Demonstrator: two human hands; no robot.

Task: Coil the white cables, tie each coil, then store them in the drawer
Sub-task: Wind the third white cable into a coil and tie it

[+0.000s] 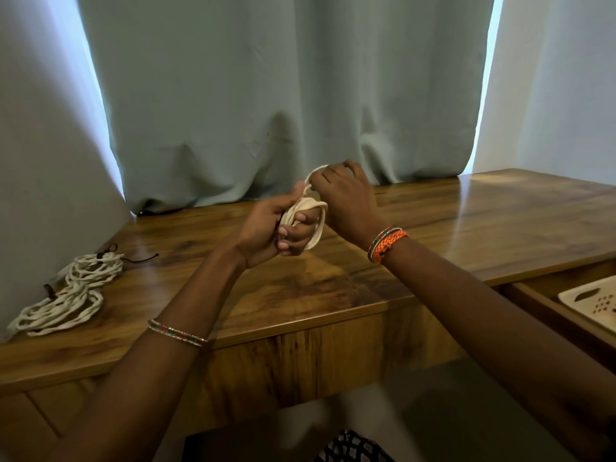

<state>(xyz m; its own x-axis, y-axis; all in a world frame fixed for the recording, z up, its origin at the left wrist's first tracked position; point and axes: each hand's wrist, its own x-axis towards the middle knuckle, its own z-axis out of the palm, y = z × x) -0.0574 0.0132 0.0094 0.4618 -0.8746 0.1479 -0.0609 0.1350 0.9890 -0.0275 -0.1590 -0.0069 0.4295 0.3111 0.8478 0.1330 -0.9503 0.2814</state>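
White coil (305, 216) tilted upright, gripped by hands (266, 228)

The coil (305, 213) is largely covered by the left hand (270, 228); its turns cannot be counted. Where the loop (315, 171) ends is hidden behind the right hand (346, 198). The drawer (563, 315) is cut off by the right edge, and only a corner of the tray (591, 303) in it shows. The far-left cables (70, 295) overlap, count unclear. A patterned item (350, 450) below the surface (433, 235) is cropped and blurred.
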